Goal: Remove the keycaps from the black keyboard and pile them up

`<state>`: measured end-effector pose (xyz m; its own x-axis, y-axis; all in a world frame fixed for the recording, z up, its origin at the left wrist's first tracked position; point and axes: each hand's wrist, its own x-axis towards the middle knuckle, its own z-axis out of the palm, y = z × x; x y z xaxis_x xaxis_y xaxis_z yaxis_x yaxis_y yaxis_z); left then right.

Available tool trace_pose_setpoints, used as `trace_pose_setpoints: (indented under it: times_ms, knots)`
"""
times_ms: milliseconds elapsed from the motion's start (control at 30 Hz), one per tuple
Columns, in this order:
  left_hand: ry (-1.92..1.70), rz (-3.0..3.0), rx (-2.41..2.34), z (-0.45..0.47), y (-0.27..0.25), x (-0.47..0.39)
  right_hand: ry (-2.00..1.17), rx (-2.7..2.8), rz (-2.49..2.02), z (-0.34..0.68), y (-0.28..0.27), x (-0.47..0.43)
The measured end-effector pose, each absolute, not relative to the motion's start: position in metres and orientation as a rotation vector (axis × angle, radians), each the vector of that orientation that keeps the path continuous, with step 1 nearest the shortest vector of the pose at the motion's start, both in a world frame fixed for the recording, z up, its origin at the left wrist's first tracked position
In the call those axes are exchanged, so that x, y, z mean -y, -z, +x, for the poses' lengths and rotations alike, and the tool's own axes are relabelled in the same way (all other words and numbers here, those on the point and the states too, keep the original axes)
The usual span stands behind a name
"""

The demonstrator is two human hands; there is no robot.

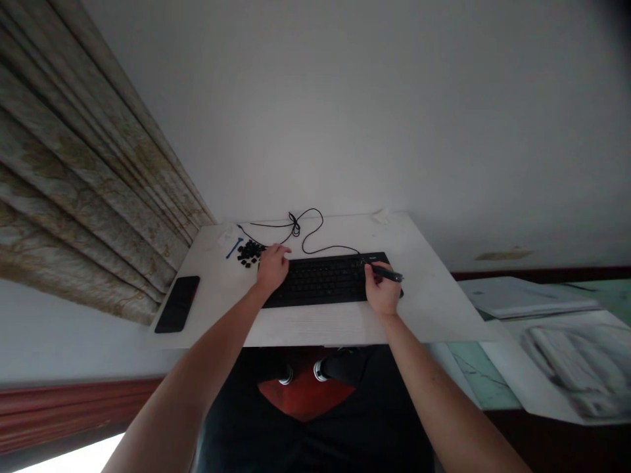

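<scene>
A black keyboard lies across the white table in front of me. My left hand rests on its left end, fingers bent but somewhat apart, and I see nothing held in it. Just left of that hand is a pile of loose black keycaps, with a slim blue tool beside it. My right hand is closed around a black pen-shaped tool over the keyboard's right end. The tool slants, its front end pointing toward the upper right keys; its exact kind and tip are unclear.
The keyboard's black cable loops behind it, bundled near the wall. A dark phone lies at the table's left edge. The white table meets a wall at the back. Curtains hang left; papers and bags lie to the right.
</scene>
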<state>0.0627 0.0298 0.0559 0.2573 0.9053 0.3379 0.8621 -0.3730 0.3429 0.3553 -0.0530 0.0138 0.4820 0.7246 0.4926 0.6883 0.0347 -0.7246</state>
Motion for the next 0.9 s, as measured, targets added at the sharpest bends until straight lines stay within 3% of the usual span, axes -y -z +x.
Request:
trace_pose_setpoints:
  times_ms: [233, 533, 900]
  knots:
    - [-0.679, 2.359, -1.456, 0.163, -0.041, 0.002, -0.039, 1.175, -1.704, 0.356, -0.012, 0.052]
    - [-0.799, 2.220, -1.499, 0.167, -0.025, -0.001, -0.080, 1.108, -1.722, 0.358, -0.011, 0.054]
    - [-0.678, 2.298, -1.526, 0.169, -0.028, -0.001, -0.591, 1.565, -1.686, 0.336, -0.061, 0.006]
